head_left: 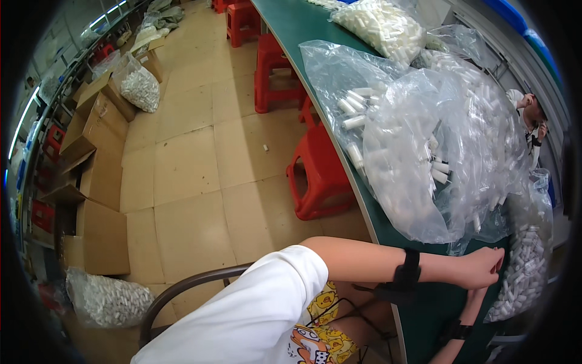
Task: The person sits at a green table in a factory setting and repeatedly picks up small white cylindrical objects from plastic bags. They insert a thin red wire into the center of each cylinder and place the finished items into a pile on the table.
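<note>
At the table (424,318), the left hand (482,267) is near 2 plain bags (418,209).

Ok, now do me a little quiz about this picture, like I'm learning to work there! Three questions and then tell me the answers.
1. Pick one: what colour is the top of the table?
a) red
b) green
c) yellow

2. True or false: the nearest red stool is up on the table.

3. Fill the gap: the clear plastic bag closest to the left hand holds lots of small ____ pieces.

Key:
1. b, green.
2. False: the nearest red stool stands on the tiled floor, beside the table.
3. white.
</note>
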Demonstrator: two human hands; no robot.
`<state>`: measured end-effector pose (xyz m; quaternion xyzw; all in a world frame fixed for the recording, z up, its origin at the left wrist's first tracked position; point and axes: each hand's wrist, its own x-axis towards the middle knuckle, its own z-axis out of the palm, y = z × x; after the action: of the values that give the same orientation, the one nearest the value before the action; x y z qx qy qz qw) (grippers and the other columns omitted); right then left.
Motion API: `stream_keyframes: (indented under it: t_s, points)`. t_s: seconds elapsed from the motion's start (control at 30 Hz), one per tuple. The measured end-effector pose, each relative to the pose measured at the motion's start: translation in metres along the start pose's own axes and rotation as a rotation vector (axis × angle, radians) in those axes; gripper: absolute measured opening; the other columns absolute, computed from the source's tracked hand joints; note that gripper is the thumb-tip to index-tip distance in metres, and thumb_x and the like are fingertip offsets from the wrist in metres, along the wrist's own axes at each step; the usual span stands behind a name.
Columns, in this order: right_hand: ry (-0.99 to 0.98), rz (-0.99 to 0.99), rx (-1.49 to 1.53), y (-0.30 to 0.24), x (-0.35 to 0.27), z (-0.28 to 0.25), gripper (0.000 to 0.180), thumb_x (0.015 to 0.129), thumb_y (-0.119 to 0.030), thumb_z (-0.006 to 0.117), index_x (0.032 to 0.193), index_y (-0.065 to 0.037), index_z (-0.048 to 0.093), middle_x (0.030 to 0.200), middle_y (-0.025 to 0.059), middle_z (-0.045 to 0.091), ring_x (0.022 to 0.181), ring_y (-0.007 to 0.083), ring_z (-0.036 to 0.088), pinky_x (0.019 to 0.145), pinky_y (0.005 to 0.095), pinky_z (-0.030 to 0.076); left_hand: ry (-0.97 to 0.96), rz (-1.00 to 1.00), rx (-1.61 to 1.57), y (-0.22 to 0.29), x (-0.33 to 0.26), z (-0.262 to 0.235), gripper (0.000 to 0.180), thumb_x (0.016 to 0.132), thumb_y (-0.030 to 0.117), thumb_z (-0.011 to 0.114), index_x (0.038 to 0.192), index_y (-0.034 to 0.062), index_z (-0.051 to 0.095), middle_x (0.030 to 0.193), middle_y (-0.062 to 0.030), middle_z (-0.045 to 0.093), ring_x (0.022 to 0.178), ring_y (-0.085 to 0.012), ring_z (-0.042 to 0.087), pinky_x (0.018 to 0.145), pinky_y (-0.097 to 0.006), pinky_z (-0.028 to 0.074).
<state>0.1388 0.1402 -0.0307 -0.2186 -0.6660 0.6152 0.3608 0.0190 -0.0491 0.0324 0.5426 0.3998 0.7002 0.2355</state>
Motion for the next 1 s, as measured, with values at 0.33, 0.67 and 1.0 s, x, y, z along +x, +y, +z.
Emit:
stream_keyframes:
  t_s: [0.33, 0.67, 1.0]
  points:
    - [0.052, 0.085, 0.013, -0.005, -0.003, 0.003, 0.047, 0.088, -0.016, 0.053, 0.131, -0.013, 0.035, 0.117, 0.0022, 0.045, 0.092, 0.0071, 0.048, 0.078, 0.0187, 0.039, -0.097, -0.408, 0.333, -0.067, -0.008, -0.004, 0.023, 0.071, 0.016, 0.055, 0.083, -0.0036, 0.051, 0.079, -0.0226, 0.058, 0.081, -0.0379, 0.057, 0.071, -0.044, 0.045]
    - [0.098, 0.064, -0.06, -0.015, -0.013, 0.019, 0.043, 0.089, -0.014, 0.053, 0.129, -0.012, 0.038, 0.11, 0.0003, 0.048, 0.079, 0.0021, 0.046, 0.06, 0.0136, 0.036, -0.013, -0.338, 0.311, -0.082, -0.005, 0.009, 0.021, 0.072, 0.017, 0.054, 0.078, -0.003, 0.051, 0.076, -0.0221, 0.058, 0.078, -0.0388, 0.057, 0.067, -0.045, 0.044]
    - [0.075, 0.087, 0.174, -0.021, -0.011, 0.027, 0.048, 0.084, -0.007, 0.057, 0.127, -0.011, 0.038, 0.096, 0.0047, 0.052, 0.083, 0.011, 0.053, 0.073, 0.0253, 0.046, 0.073, -0.347, 0.356, -0.08, 0.028, 0.015, 0.04, 0.076, 0.028, 0.059, 0.092, -0.0061, 0.048, 0.083, -0.0196, 0.057, 0.073, -0.0313, 0.058, 0.064, -0.038, 0.046]
